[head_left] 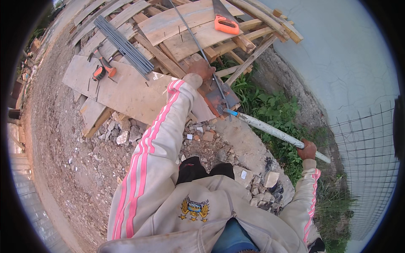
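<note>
Closed on a long thin steel rod [188, 30], my left hand [201, 69] rests over the near edge of the planks. The rod runs from the far edge down across a dark, worn block [216, 100]. My right hand [307, 149] grips a long whitish pipe handle [270, 131] close to its outer end. At the other end the pipe has a blue metal head [231, 112], which meets the rod's near end beside the block. Whether the head hooks around the rod is too small to tell.
Beyond my left arm lie a bundle of steel rods [124, 46], a hammer [103, 61], an orange-black tape measure [99, 74] and loose nails. A handsaw [226, 25] rests on the planks [185, 31]. Rubble [202, 137] covers the ground; weeds [276, 111], wire mesh [367, 147] and a pale wall [337, 50] stand right.
</note>
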Demonstrator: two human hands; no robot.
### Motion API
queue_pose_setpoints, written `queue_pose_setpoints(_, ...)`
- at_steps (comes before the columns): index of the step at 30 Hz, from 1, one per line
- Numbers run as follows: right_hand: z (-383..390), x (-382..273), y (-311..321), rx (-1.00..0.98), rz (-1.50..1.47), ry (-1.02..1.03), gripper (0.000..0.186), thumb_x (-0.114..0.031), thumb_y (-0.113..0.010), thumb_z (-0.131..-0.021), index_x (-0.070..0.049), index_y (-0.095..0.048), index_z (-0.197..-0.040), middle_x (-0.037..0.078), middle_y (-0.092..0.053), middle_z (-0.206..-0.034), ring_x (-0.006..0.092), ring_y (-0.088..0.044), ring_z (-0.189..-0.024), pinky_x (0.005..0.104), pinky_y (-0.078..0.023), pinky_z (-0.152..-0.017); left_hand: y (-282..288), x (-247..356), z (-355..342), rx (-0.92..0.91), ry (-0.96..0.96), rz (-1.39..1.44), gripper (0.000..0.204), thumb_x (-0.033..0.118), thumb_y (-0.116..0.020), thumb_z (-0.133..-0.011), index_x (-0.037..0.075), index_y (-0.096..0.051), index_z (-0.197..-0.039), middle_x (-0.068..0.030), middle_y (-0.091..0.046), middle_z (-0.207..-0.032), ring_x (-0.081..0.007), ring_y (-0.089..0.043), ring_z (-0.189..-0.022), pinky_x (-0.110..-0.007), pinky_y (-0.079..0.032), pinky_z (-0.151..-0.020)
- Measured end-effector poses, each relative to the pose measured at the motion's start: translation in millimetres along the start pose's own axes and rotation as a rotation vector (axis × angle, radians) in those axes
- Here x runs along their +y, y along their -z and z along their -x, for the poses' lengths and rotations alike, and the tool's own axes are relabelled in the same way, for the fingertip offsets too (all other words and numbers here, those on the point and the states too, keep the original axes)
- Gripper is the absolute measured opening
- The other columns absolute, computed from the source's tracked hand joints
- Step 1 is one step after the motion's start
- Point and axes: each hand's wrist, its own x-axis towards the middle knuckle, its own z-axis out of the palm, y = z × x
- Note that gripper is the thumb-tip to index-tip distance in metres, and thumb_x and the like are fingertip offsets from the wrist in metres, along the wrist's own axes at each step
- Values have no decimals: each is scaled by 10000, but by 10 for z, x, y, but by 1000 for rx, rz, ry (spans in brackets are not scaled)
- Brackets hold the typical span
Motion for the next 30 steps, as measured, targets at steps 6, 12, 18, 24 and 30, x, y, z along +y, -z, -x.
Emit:
queue_pose_setpoints(6,1886,-1232,323,113,35,-276,236,-273,-800,-734,-112,-692,-868,171,-696,-759,415,-681,-746,525,-530,-680,-69,-28,-30,-49,-70,-17,468,438,-665,-906,7,-748,-1067,-203,-741,-1060,-387,-710,-1036,-468,-549,-949)
queue_pose_setpoints(12,2926,-2900,551,-25,-35,-634,380,-250,-832,-738,-83,-697,-1052,186,-714,-822,422,-702,-786,530,-541,-698,-65,-72,-123,-68,-110,7,443,434,-651,-911,19,-743,-1036,-160,-764,-924,-330,-727,-1009,-441,-552,-940)
queue_pose_setpoints(18,2827,-2546,904,-133,-249,-471,547,-394,-857,-748,-36,-692,-1127,213,-723,-859,420,-704,-827,518,-540,-728,115,4,-108,-260,-59,105,409,422,-667,-899,37,-757,-1006,-157,-773,-916,-315,-731,-1030,-439,-552,-952)
queue_pose_setpoints(24,3742,-1633,822,-319,-370,-608,566,-469,-892,-690,-38,-739,-1022,224,-723,-861,433,-701,-812,493,-550,-754,-194,-164,-311,125,-213,-114,445,492,-601,-950,104,-783,-831,-40,-747,-719,-215,-742,-782,-395,-554,-826)
queue_pose_setpoints(30,4278,-1900,468,-72,-39,-760,348,-326,-830,-760,-58,-734,-961,230,-719,-888,450,-692,-852,530,-547,-736,-285,-114,-416,-99,-233,-85,479,511,-600,-946,108,-779,-757,-22,-747,-711,-178,-721,-707,-373,-563,-778)
